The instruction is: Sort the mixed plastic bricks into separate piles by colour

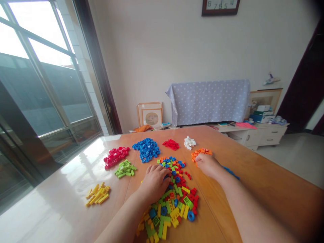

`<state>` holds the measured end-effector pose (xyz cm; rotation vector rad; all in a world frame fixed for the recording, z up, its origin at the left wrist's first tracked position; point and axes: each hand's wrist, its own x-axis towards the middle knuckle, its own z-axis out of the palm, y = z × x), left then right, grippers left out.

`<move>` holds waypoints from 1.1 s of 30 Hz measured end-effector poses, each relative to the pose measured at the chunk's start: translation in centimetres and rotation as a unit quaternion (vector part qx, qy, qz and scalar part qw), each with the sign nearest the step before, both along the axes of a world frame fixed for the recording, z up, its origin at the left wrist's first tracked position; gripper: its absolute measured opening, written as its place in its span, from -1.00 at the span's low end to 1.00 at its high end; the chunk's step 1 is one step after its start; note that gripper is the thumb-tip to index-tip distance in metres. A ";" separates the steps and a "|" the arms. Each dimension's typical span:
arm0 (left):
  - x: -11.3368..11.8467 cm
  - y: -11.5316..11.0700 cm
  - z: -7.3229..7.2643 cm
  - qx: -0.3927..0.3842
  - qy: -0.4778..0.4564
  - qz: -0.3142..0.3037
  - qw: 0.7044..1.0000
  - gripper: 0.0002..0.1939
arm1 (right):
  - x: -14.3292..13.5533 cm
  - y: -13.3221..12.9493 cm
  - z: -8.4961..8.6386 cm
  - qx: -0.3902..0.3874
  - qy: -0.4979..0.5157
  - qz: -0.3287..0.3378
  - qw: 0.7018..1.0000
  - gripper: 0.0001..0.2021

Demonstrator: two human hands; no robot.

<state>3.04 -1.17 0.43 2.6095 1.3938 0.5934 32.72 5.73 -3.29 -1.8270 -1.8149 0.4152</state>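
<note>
A mixed pile of toy building bricks [175, 213] in yellow, green, red, blue and orange lies on the wooden table in front of me. My left hand [155, 182] rests on the left side of this pile, its fingers curled in; what they hold, if anything, is hidden. At the near edge of a small heap of orange bricks [205, 152] is my right hand [207, 165], closed with the fingertips pinched together. Whatever sits in that pinch is too small to make out. Long blue pieces [231, 172] lie partly behind my right forearm.
Sorted heaps ring the mixed pile: yellow bricks [98, 194], light green bricks [125, 168], crimson pieces [116, 157], blue pieces [146, 149], red bricks [171, 144] and white bricks [189, 142]. Beyond the table [268, 182] stands a low white cabinet [269, 140].
</note>
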 end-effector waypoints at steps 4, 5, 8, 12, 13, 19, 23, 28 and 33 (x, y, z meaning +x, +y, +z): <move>-0.2 0.1 -0.2 0.003 -0.007 0.012 1.000 -0.72 | -0.2 0.3 -0.6 0.005 0.015 0.006 1.000 -0.83; -0.2 0.2 -0.2 0.004 -0.008 0.017 1.000 -0.72 | -0.3 0.4 -0.6 0.010 0.020 0.002 1.000 -0.82; -0.4 0.2 -0.2 0.005 -0.007 0.028 1.000 -0.72 | -0.4 0.4 -0.2 0.013 0.039 -0.002 0.999 -0.79; -0.5 0.4 -0.1 0.007 -0.003 0.048 0.999 -0.75 | -0.8 0.1 0.3 0.034 0.053 0.008 0.998 -0.78; -0.6 0.4 -0.1 0.006 -0.002 0.053 0.999 -0.75 | -1.0 -0.1 0.5 0.043 0.054 0.010 0.998 -0.77; -0.7 0.6 0.0 0.000 -0.007 0.084 0.996 -0.76 | -2.6 -1.4 1.7 0.066 0.055 0.051 0.995 -0.76; -0.7 0.7 -0.1 0.000 -0.006 0.094 0.996 -0.78 | -4.1 -2.4 2.3 0.067 0.043 0.085 0.993 -0.76; -0.6 0.7 -0.1 0.007 -0.013 0.076 0.997 -0.76 | -5.7 -3.5 2.6 0.049 0.027 0.122 0.991 -0.74; -0.4 0.4 0.1 0.006 -0.002 0.036 0.999 -0.73 | -6.3 -4.1 2.9 0.043 0.031 0.139 0.989 -0.74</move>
